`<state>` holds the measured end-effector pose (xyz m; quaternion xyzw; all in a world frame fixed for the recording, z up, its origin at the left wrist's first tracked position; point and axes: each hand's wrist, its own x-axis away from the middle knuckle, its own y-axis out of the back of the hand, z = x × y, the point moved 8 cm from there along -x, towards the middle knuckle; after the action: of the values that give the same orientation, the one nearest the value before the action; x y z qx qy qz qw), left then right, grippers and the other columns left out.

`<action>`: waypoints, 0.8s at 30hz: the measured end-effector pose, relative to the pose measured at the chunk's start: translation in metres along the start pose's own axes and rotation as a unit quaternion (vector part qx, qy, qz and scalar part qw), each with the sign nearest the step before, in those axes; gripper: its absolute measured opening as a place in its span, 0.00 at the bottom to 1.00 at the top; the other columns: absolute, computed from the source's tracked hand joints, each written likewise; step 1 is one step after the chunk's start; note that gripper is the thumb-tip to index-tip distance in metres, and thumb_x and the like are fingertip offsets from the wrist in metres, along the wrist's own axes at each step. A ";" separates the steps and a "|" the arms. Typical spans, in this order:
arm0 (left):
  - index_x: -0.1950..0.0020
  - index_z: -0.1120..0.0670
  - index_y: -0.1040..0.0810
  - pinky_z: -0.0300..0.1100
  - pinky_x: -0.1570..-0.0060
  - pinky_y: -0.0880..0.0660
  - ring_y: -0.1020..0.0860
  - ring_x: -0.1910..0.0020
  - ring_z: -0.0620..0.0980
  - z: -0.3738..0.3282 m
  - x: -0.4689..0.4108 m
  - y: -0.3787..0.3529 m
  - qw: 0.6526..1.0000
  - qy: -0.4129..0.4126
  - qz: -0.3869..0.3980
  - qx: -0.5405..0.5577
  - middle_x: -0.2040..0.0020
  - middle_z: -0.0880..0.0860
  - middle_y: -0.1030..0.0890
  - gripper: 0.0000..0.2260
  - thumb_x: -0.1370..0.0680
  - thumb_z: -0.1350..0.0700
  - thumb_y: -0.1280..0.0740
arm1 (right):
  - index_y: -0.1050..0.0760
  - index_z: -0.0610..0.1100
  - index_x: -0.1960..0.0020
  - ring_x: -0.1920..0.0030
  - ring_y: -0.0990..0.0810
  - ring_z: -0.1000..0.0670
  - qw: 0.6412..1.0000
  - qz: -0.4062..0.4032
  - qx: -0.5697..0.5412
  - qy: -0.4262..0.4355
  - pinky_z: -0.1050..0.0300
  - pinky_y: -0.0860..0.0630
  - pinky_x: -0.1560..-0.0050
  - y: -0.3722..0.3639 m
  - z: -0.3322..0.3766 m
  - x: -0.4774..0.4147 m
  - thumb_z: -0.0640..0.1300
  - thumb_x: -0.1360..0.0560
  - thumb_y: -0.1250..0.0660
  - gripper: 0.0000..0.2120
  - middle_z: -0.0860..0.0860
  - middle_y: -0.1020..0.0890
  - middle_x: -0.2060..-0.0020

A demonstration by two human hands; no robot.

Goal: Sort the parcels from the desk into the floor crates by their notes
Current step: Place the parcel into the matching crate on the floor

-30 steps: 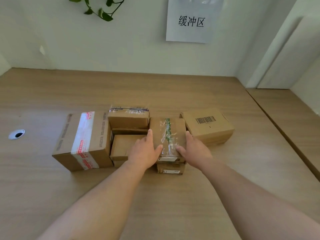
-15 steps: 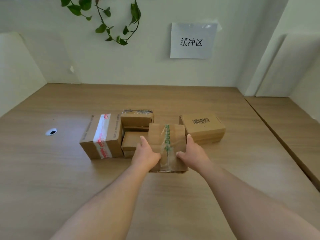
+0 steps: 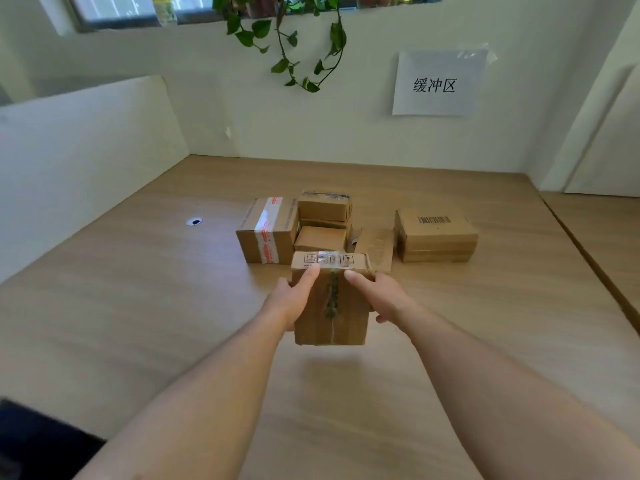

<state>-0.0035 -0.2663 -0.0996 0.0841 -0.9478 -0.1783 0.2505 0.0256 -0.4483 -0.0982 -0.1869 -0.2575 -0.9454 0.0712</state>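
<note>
**Desk:** Parcels (image 3: 320,239): where did they sit?

**Photographer:** On a broad light-wood desk (image 3: 138,323), fenced at its left by a white partition panel (image 3: 79,157). A white paper sign with black characters (image 3: 436,83) was taped to the wall behind, with a green trailing plant (image 3: 294,39) hanging to its left.

**Desk:** And the cardboard itself?

**Photographer:** Biggest was a flat brown box bearing a barcode (image 3: 436,237), set apart at the right. A brown box banded with red-and-white tape (image 3: 266,230) stood at the left, touching a huddle of small plain brown boxes (image 3: 323,207), one stacked atop another. Between those and the barcode box lay a slim brown parcel under clear tape (image 3: 375,245).

**Desk:** Which one was in hand?

**Photographer:** A brown cardboard parcel sealed with green-printed tape (image 3: 330,306), held clear of the desk just in front of the group, its shadow below. The left hand (image 3: 287,299) clamped its left side, one digit laid across the near face up to the top edge. The right hand (image 3: 377,296) gripped the right side likewise, fingers curled round the edge.

**Desk:** Anything smaller?

**Photographer:** A round silver cable grommet (image 3: 194,221), well apart to the left.
</note>
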 end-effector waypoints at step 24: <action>0.22 0.41 0.52 0.57 0.39 0.26 0.30 0.34 0.59 0.150 0.130 0.219 0.982 0.047 -0.174 0.051 0.28 0.55 0.33 0.25 0.17 0.47 0.45 | 0.42 0.53 0.25 0.47 0.22 0.42 0.941 0.179 0.175 0.227 0.45 0.19 0.52 -0.233 0.113 0.105 0.50 0.18 0.45 0.22 0.47 0.27 0.37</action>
<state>-0.2064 -0.0524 -0.0806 0.2689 -0.9137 -0.1663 0.2553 -0.0891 -0.1944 -0.0746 0.0050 -0.3582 -0.8742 0.3279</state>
